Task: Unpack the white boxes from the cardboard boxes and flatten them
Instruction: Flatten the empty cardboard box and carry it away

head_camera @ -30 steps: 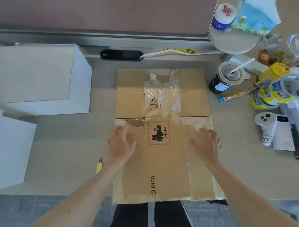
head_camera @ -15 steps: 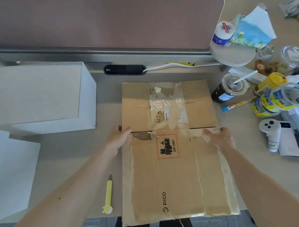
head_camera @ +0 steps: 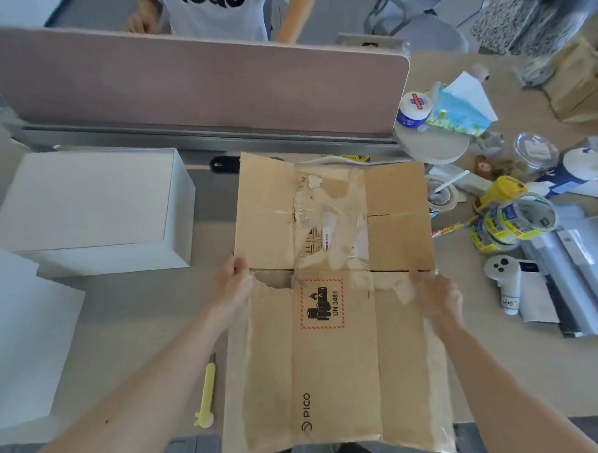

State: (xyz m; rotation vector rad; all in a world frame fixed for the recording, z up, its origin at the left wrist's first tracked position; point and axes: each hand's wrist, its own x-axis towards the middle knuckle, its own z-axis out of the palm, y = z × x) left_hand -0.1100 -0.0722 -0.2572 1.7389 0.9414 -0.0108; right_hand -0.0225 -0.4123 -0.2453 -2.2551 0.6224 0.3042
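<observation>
Two white boxes point(head_camera: 91, 208): head cam only. Both are out and sitting on the desk point(head_camera: 140, 319), left of the action. One is further back by the divider, the other point(head_camera: 25, 341) is nearer and cut off by the frame edge. Both are closed and full-shaped.
Cardboard box point(head_camera: 333, 344): just one, collapsed flat in the middle of the desk, with its near end hanging over the front edge. The far flaps are tipped up a bit, and there's torn tape all over it.
Left hand point(head_camera: 233, 287): clamped on the left edge right at the crease, thumb on top.
Right hand point(head_camera: 437, 297): on the right edge at the same crease, fingers curled onto it. Looks like a pinch, though it's a bit blurry.
Progress: I'd say unpacking is done for this one and flattening is pretty much there. What's left is probably just moving the sheet off. Can't spot another unopened cardboard box.
Other counts: one yellow utility knife point(head_camera: 205, 394) just left of the cardboard and one white controller point(head_camera: 503, 279) on the right. There's also a stack of tape rolls point(head_camera: 516, 220), too jumbled to count.
</observation>
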